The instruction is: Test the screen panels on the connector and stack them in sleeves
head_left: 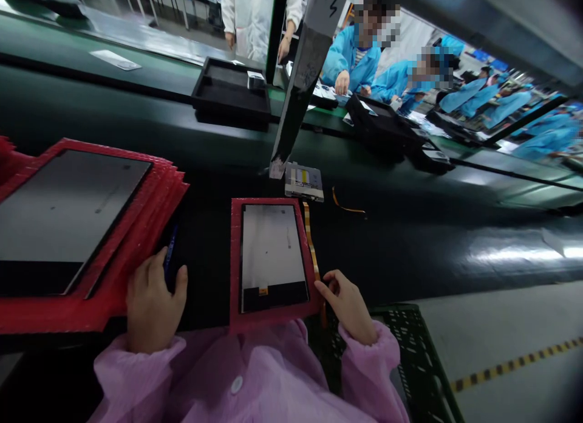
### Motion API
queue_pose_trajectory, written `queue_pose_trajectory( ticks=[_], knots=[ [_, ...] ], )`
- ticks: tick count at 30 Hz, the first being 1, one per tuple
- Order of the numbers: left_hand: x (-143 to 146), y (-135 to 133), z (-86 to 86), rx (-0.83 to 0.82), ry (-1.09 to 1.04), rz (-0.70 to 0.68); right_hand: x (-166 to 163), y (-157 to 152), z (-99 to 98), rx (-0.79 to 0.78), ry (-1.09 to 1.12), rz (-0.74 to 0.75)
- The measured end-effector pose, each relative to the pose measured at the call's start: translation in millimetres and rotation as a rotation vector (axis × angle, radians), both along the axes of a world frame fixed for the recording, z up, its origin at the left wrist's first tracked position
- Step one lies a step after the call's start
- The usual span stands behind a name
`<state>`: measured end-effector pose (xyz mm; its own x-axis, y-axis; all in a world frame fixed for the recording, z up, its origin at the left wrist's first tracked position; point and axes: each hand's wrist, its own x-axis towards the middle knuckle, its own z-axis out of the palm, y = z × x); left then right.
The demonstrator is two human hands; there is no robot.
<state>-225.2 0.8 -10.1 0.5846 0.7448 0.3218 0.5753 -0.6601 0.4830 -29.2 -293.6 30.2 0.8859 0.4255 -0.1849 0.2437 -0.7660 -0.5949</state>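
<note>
In front of me a display panel (273, 247) lies face up on a red foam sheet (235, 259), with a small orange tab at its lower edge. An orange ribbon cable (310, 234) runs along the sheet's right side from a small silver box (303, 181). My right hand (346, 304) pinches the near end of that cable. On the left, my left hand (155, 301) rests with thumb and fingers apart beside a blue pen (170, 253). A stack of red foam sheets (155, 210) carrying a larger-looking panel (77, 210) sits next to it.
A second orange cable (348, 209) lies right of the box. A metal post (303, 82) rises behind it. Black trays (232, 95) stand on the far green bench. Several co-workers in blue (350, 58) and one in white (248, 22) are beyond. A green crate (410, 350) sits at lower right.
</note>
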Motion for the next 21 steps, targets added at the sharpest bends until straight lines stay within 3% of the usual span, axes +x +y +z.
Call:
queue_pose_trajectory(
  ticks=[9, 21],
  knots=[
    [0.5, 1.3, 3.1, -0.072, 0.017, 0.014, 4.2, 8.9, 1.2, 0.036, 0.065, 0.022],
    [-0.1, 4.1, -2.9, 0.015, -0.011, 0.027, 6.0, 7.9, -1.3, 0.025, 0.101, 0.017]
  ],
)
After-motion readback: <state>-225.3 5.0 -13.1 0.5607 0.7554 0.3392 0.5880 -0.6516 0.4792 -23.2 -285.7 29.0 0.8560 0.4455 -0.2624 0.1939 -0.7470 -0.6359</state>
